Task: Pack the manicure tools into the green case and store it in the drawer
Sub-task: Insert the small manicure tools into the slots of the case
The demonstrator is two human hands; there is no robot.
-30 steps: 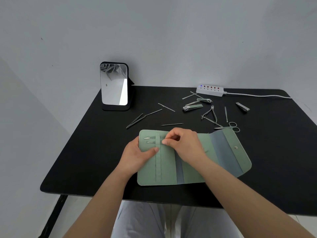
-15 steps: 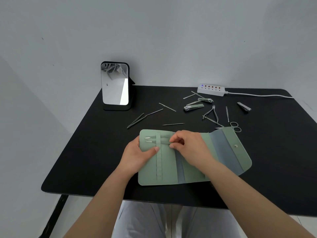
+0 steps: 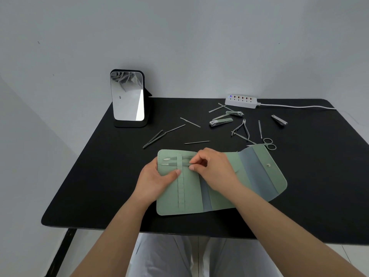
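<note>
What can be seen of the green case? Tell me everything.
The green case lies unfolded flat on the black table, soft and matte, like faux leather, with grey-blue fold bands and a snap button on its right flap. A stitched strap crosses its left panel, with two slim tools under it. The left hand presses that panel; the right hand pinches a tool's end.

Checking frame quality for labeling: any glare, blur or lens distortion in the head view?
Head view: soft even light, faint shadows; the mirror shows a bright streak of glare; wide-angle bending curves the table edges; thin tools by the power strip look soft; both hands and the green case are sharp enough.
</note>
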